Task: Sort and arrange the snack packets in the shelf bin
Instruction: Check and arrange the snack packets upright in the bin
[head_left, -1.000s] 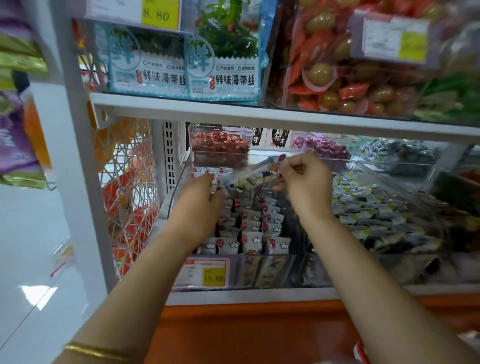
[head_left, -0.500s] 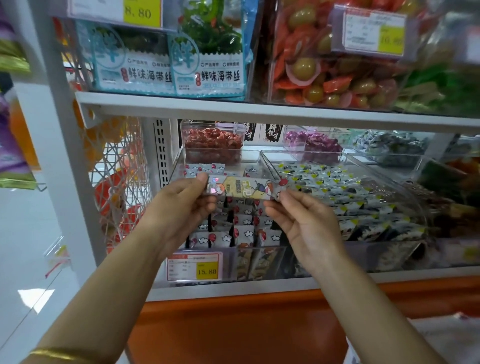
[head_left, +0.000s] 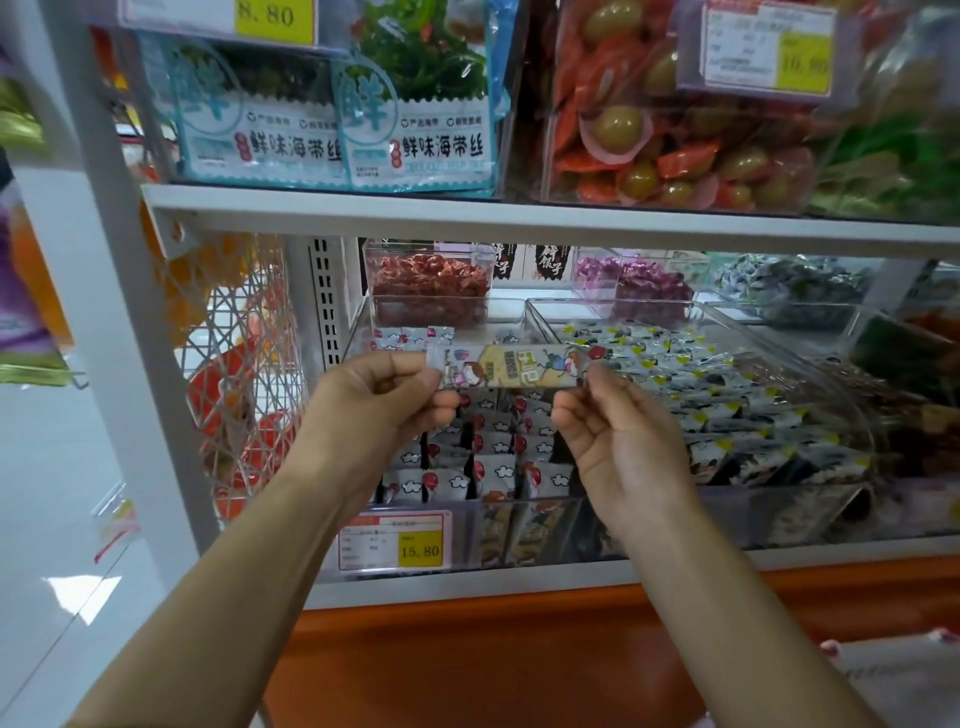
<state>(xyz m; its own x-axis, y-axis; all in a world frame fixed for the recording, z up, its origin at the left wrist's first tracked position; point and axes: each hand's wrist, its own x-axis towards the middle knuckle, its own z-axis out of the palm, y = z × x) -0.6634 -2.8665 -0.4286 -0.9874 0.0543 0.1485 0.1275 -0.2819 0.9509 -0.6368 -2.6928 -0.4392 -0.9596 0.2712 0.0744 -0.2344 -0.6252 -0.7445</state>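
Crosswise, long glossy snack packet (head_left: 511, 368)

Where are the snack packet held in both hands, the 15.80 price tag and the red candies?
snack packet (head_left: 511, 368): head view, its yellow middle panel.
15.80 price tag (head_left: 420, 550): head view, its yellow price field.
red candies (head_left: 428, 278): head view, middle of the pile.

Yellow price tag (head_left: 274, 15), top left, upper shelf: "8.80". Two blue-and-white seaweed packs (head_left: 291, 150) below it: big "鲜" in a circle, then "鲜味海带丝". Red-framed price label (head_left: 395, 543) w/ yellow patch, on front of clear plastic shelf bin (head_left: 462, 535): "15.80". Yellow-patched tag (head_left: 763, 49), top right: approx. "10.80", blurred. Print on long yellow-and-white snack packet (head_left: 511, 366): unreadable.
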